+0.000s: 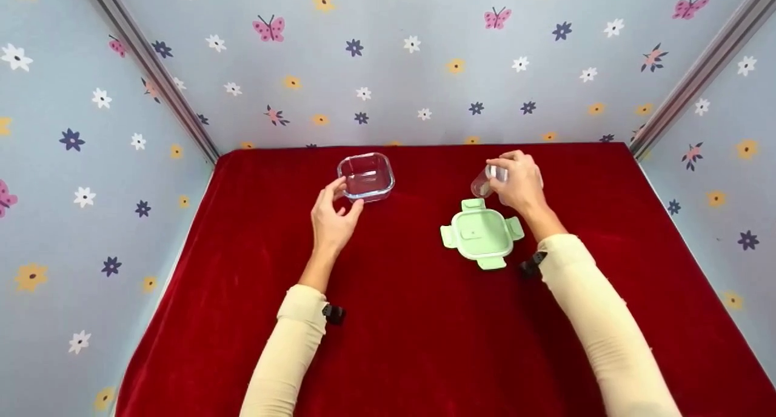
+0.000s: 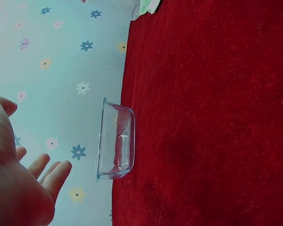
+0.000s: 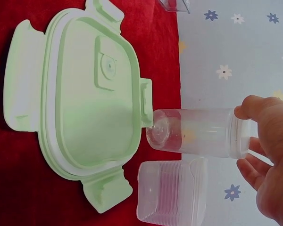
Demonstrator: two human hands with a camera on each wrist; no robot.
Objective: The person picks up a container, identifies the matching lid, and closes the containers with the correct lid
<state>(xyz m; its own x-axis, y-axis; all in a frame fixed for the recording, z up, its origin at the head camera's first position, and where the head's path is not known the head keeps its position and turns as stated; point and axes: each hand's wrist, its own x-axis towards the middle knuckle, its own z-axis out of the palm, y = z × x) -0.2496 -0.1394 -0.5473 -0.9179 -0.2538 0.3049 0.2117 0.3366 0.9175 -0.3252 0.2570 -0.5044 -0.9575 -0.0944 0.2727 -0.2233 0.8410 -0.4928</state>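
The head camera is looking forward and down from high above the red worktop (image 1: 394, 320), taking in both far corners. The left wrist camera is facing the far edge from low down — turned sideways, with the glass container (image 2: 125, 141) fairly near. The right wrist camera (also turned sideways) is viewing the green lid (image 3: 99, 117) from closer — and all three are sharing parts of container and lid.

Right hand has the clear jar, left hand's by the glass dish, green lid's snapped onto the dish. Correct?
One error: the green lid isn't on the glass dish; the head view shows it apart, on the red cloth. The right hand has the clear jar, and the left hand is by the dish.
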